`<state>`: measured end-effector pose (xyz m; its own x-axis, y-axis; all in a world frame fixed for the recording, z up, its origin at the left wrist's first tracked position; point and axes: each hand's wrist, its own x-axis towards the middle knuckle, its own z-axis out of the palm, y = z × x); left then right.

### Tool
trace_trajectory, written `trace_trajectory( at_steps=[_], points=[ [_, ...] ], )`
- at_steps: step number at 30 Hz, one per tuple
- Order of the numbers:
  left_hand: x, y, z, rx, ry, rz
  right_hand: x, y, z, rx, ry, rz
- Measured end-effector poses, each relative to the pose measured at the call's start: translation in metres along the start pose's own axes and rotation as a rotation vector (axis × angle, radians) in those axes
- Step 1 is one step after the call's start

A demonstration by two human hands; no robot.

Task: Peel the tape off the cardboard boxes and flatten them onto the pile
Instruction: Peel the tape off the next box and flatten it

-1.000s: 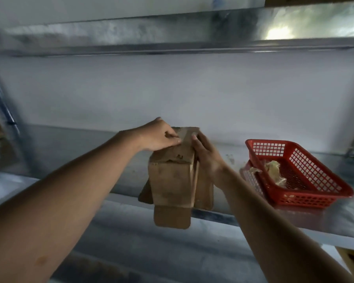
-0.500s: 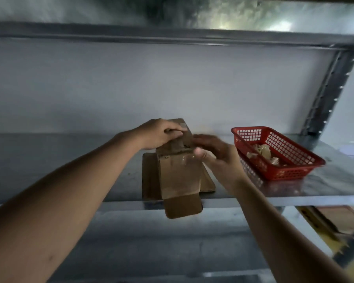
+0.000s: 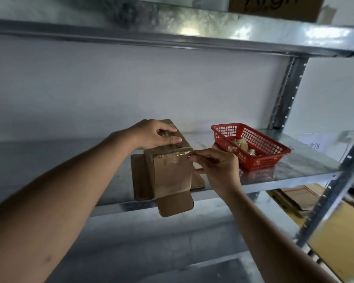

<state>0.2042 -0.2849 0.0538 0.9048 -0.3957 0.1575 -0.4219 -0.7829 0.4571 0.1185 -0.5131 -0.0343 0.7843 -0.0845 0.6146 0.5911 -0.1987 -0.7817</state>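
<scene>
Pinching the free end of a strip of clear glossy tape [image 3: 172,155] between thumb and forefinger, our right hand [image 3: 217,166] now sits at the right top corner of the small brown cardboard box [image 3: 172,174]; half a second ago that hand was blurred in front of the box with nothing visible between its fingers. The tape runs along the box's upper front edge, partly lifted. Our left hand [image 3: 154,134] keeps its place on top of the box, fingers curled over the far edge and thumb flat on the top face, gripping it. The box stands on the front lip of the galvanised metal shelf [image 3: 294,168], its lower flap hanging open past the edge and side flaps spread flat behind it.

Compared with the earlier view, the red plastic mesh basket [image 3: 253,144] appears a little higher and nearer the box; it lies just to the right, holding crumpled scraps of used tape [image 3: 240,144]. Behind is a plain white wall [image 3: 131,88]. A perforated steel upright [image 3: 284,92] carries an upper shelf bearing a brown carton [image 3: 274,7]. Below right lie flattened yellow-brown cardboard sheets [image 3: 339,237].
</scene>
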Motion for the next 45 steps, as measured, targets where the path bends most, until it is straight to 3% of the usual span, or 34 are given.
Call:
trace_trajectory(
  at_steps=[4, 8, 10, 12, 16, 20, 25, 32, 35, 39, 42, 45],
  points=[
    [0.002, 0.002, -0.001, 0.034, -0.01, 0.015, 0.008, -0.008, -0.014, -0.27, -0.093, -0.155],
    [0.005, 0.003, -0.001, 0.056, -0.002, 0.03, 0.029, -0.028, -0.033, -0.66, -0.172, -0.552],
    [0.007, 0.005, 0.003, 0.07, 0.009, 0.035, 0.032, -0.038, -0.036, -0.695, -0.157, -0.615],
    [0.009, 0.01, 0.008, 0.088, 0.032, 0.041, 0.027, -0.043, -0.031, -0.609, -0.129, -0.539],
    [0.008, 0.018, 0.013, 0.128, 0.065, 0.035, 0.014, -0.053, -0.011, -0.109, -0.163, -0.013],
    [0.005, 0.019, 0.013, 0.132, 0.068, 0.03, 0.012, -0.057, -0.013, 0.202, -0.279, 0.214],
    [0.003, 0.024, 0.011, 0.143, 0.057, 0.031, 0.013, -0.057, -0.023, 0.042, -0.393, 0.279],
    [0.0, 0.026, 0.011, 0.118, 0.049, 0.008, 0.006, -0.059, 0.001, -0.348, -0.027, 0.007],
    [-0.002, 0.028, 0.011, 0.127, 0.045, 0.005, 0.005, -0.06, 0.004, -0.41, 0.004, 0.002],
    [0.001, 0.035, 0.015, 0.2, 0.067, -0.043, 0.008, -0.058, 0.002, -0.681, 0.074, -0.047],
    [0.004, 0.042, 0.019, 0.343, 0.124, -0.112, 0.009, -0.056, 0.002, -0.849, 0.029, -0.007],
    [0.004, 0.05, 0.024, 0.404, 0.177, -0.154, 0.011, -0.057, 0.003, -0.843, 0.032, 0.018]
  ],
)
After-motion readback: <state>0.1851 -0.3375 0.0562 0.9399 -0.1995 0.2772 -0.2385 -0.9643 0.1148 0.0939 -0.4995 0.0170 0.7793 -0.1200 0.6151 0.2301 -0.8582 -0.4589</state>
